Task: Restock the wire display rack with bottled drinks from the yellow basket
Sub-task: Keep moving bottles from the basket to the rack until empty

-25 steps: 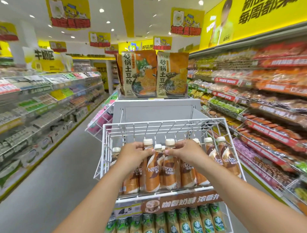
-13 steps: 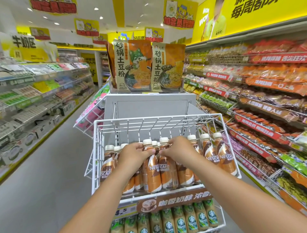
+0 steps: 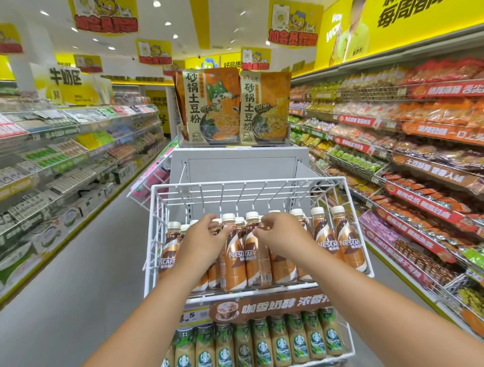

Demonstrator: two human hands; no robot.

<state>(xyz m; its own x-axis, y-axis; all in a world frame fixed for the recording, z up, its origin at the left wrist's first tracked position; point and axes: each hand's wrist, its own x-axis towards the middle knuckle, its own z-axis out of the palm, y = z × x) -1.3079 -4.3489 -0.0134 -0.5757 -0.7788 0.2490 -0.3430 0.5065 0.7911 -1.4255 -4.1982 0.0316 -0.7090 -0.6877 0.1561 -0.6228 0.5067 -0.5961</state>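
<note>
Brown Nescafé bottles (image 3: 237, 258) stand upright, crowding the white wire rack (image 3: 154, 209).

**A bright shop aisle**

A grey floor (image 3: 78, 262) runs far ahead between stocked shelving left (image 3: 52, 157) and right (image 3: 406, 146). Recessed ceiling lights (image 3: 156, 3) shine above hanging yellow banners (image 3: 292, 25). A yellow wall sign (image 3: 408, 23) tops the right shelves.

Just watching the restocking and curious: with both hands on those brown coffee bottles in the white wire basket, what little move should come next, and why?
Probably nudge the middle bottles upright and together. Both the left hand and right hand rest on their necks, the cluster looks crowded and uneven, and the wire basket has open space behind.
</note>
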